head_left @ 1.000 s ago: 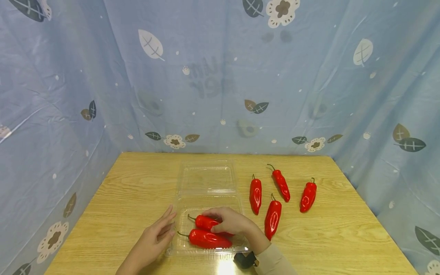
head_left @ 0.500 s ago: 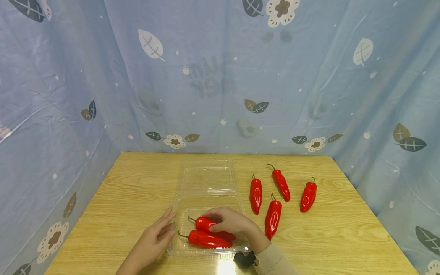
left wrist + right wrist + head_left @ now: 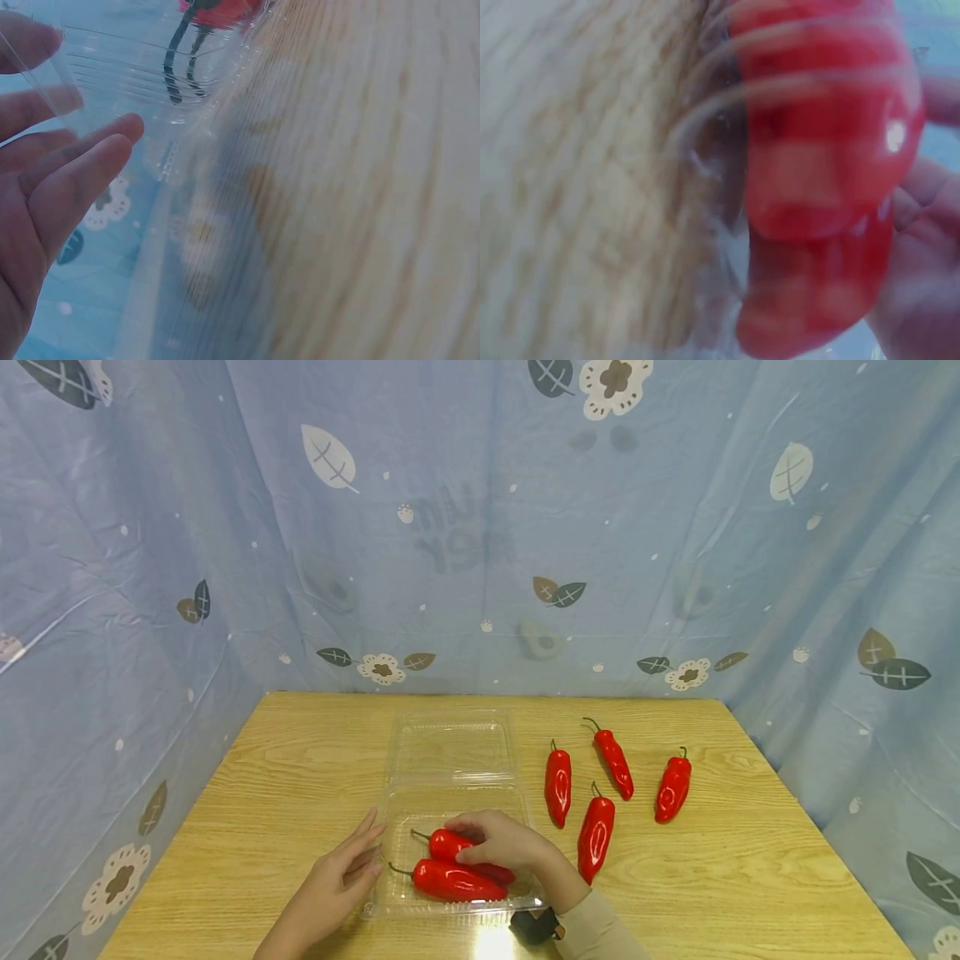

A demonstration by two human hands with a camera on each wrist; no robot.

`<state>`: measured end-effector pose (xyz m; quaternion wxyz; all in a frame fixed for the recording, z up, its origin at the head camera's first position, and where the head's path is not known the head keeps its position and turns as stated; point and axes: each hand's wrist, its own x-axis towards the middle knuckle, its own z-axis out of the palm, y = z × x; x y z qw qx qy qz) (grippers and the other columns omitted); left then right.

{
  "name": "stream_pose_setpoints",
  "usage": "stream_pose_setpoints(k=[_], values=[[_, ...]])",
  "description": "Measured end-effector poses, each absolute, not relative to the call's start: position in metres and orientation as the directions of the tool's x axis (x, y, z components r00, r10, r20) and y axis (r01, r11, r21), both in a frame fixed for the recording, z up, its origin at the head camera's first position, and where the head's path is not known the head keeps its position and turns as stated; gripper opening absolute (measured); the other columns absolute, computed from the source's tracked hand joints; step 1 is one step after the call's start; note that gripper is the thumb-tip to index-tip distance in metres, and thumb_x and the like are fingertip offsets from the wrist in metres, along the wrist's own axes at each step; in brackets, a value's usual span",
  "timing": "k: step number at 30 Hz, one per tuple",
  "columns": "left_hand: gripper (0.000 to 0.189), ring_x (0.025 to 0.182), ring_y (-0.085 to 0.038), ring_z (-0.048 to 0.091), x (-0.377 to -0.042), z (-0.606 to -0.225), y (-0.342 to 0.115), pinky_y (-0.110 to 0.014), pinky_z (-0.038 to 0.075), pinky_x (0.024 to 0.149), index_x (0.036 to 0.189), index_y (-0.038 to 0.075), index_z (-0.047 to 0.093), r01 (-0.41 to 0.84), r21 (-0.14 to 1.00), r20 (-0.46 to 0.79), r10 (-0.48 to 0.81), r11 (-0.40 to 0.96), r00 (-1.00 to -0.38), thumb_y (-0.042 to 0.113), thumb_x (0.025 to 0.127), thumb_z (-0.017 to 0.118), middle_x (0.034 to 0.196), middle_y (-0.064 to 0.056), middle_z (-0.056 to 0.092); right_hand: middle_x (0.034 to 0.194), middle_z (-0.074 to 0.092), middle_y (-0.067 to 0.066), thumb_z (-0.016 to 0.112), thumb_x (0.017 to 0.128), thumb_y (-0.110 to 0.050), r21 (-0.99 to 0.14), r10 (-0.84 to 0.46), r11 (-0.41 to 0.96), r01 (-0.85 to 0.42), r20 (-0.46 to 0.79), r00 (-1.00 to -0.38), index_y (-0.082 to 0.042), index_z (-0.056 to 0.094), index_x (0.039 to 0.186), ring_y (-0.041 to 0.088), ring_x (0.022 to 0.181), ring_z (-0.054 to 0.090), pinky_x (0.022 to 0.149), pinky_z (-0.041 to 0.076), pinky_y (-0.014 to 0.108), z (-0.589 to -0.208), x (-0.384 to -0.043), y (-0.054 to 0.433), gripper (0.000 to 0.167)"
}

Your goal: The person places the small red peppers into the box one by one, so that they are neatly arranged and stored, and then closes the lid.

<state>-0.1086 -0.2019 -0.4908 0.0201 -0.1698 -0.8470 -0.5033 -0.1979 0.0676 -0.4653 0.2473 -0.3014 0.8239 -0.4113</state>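
Observation:
A clear plastic clamshell box (image 3: pixel 450 799) lies on the table, its lid (image 3: pixel 452 748) folded back away from me. Two red peppers with green stems lie side by side in the base. My right hand (image 3: pixel 506 843) grips the farther pepper (image 3: pixel 442 844), thumb on the near side and fingers over the back. The nearer pepper (image 3: pixel 453 882) lies crosswise in front of it. My left hand (image 3: pixel 337 878) is at the box's left side, fingers extended. In the left wrist view, fingertips overlap the clear wall (image 3: pixel 112 64), with dark stems (image 3: pixel 180 56) showing through.
To the right of the box lie several more red peppers, among them one close to my right forearm (image 3: pixel 596 839) and one farthest right (image 3: pixel 672 789). A blue patterned curtain (image 3: pixel 480 527) encloses the wooden table (image 3: pixel 300 760) at the back and sides.
The gripped pepper has shifted slightly to the right inside the box, with small movements of the right fingers. The left hand stays in place at the box's side.

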Motion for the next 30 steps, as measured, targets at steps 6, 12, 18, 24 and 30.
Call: stream_pose_setpoints(k=[6,12,18,24,30], values=[[0.049,0.117,-0.042,0.054,-0.1091,-0.4916,-0.2015,-0.033,0.056,0.088,0.14,-0.004,0.039,0.308,0.845,0.205,0.267,0.437,-0.942,0.016,0.098,0.054,0.154,-0.023,0.02,0.127,0.062,0.009,0.067,0.087,-0.015,-0.848,-0.692,0.453,-0.277,-0.138,-0.708,-0.003,0.056,0.13,0.024,0.12,0.056,0.104,0.047,0.036,-0.4659,-0.1977,0.0678,0.046],[0.05,0.117,-0.042,0.054,-0.1089,-0.4918,-0.2016,-0.033,0.055,0.089,0.141,-0.004,0.039,0.307,0.845,0.202,0.271,0.438,-0.941,0.017,0.098,0.053,0.154,-0.024,0.019,0.131,0.058,0.015,0.064,0.09,-0.015,-0.902,-0.686,0.363,-0.234,-0.089,-0.722,0.0,0.051,0.133,0.03,0.123,0.054,0.106,0.044,0.044,-0.47,-0.1993,0.0693,0.047],[0.049,0.116,-0.044,0.054,-0.1085,-0.4921,-0.2017,-0.034,0.056,0.088,0.14,-0.004,0.038,0.317,0.843,0.212,0.273,0.435,-0.938,0.015,0.098,0.053,0.153,-0.026,0.019,0.138,0.052,0.015,0.06,0.093,-0.016,-0.94,-0.668,0.277,-0.198,-0.039,-0.743,-0.002,0.049,0.136,0.031,0.126,0.051,0.109,0.041,0.045,-0.4697,-0.1998,0.0715,0.046],[0.049,0.115,-0.045,0.054,-0.1087,-0.4923,-0.2014,-0.034,0.056,0.087,0.14,-0.006,0.038,0.335,0.83,0.229,0.276,0.446,-0.934,0.014,0.098,0.052,0.153,-0.027,0.019,0.139,0.051,0.016,0.058,0.094,-0.013,-0.955,-0.658,0.213,-0.208,0.017,-0.753,-0.001,0.047,0.137,0.028,0.128,0.05,0.11,0.04,0.04,-0.4673,-0.2014,0.0727,0.046],[0.049,0.114,-0.045,0.055,-0.109,-0.4925,-0.201,-0.034,0.057,0.086,0.139,-0.008,0.038,0.346,0.826,0.239,0.279,0.445,-0.93,0.013,0.098,0.053,0.152,-0.028,0.02,0.139,0.048,0.023,0.057,0.093,-0.004,-0.969,-0.656,0.097,-0.228,0.11,-0.747,0.004,0.045,0.137,0.033,0.128,0.049,0.11,0.041,0.036,-0.4615,-0.202,0.0761,0.046]])
